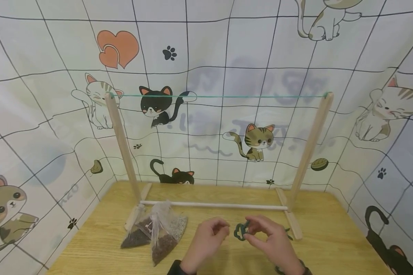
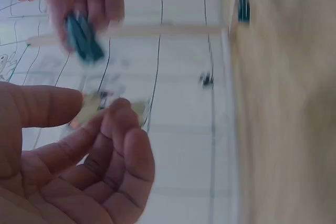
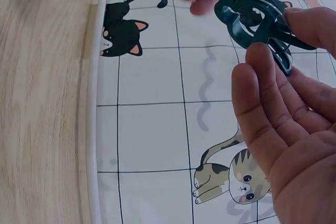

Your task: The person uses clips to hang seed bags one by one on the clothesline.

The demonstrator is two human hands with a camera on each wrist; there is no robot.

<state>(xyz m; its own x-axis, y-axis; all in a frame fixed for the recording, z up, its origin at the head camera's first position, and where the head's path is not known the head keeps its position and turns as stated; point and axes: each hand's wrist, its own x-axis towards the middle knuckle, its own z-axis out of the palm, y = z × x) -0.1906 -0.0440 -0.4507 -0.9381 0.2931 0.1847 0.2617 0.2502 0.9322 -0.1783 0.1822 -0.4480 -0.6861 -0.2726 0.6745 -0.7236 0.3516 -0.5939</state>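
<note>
At the far left, clear bags [image 1: 165, 244] of dark and pale grains slump on the table [image 1: 334, 236], in front of the foot of the left post [image 1: 123, 147]. From that post a thin green cord [image 1: 220, 96] runs across to the right post [image 1: 311, 147], with a white rod [image 1: 213, 205] low down between the posts. Nearer the person, the left hand [image 1: 208, 237] hovers over the table, thumb and fingers bent toward each other with a gap between them, holding nothing. Just to its right, but apart from its fingertips, is the green clip [image 3: 265, 32], held up off the table. The right hand [image 1: 272, 236] pinches it between thumb and fingers, so this is the nearer hand. The clip's long axis slants across the grip: its handles lie by the right thumb and fingers, while its ringed end sticks out leftward, facing the left hand's fingertips. The cord lies beyond and well above both hands. Farther right, a green piece [image 1: 289, 233] shows partly behind the right hand, near the right post's foot.
</note>
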